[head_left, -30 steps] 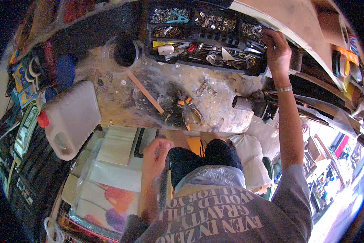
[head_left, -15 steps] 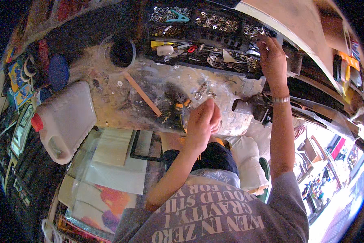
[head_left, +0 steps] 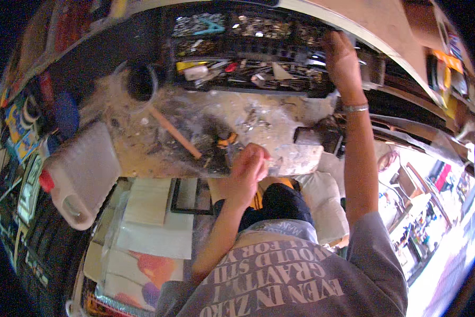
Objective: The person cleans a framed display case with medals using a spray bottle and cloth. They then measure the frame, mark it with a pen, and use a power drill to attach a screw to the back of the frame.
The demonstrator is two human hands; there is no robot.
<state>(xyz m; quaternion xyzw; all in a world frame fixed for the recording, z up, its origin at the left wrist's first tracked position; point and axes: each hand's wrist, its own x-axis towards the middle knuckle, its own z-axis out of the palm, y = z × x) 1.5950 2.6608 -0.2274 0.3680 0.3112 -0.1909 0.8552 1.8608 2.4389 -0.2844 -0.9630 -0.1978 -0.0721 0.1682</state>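
Note:
My left hand point(head_left: 248, 168) is at the front edge of a dusty workbench point(head_left: 279, 113), fingers curled, touching a crumpled clear plastic sheet point(head_left: 295, 158). Whether it grips the plastic is unclear. Orange-handled pliers point(head_left: 227, 141) lie just above it, and a wooden stick point(head_left: 174, 132) lies to its left. My right hand point(head_left: 342, 59), with a metal bracelet point(head_left: 356, 108) on the wrist, reaches up into the right end of black trays point(head_left: 248, 50) full of small metal parts and tools. Its fingertips are hidden among the trays.
A white plastic canister with a red cap point(head_left: 81, 174) lies at the bench's left. A dark round pot point(head_left: 141, 82) stands at the back left. A dark metal block point(head_left: 308, 136) sits right of my left hand. Paper sheets point(head_left: 153, 222) and white cushions point(head_left: 324, 203) lie below.
My left hand has risen from my lap to the bench's front edge and settled on the plastic. My right hand has stayed at the trays, shifting only slightly.

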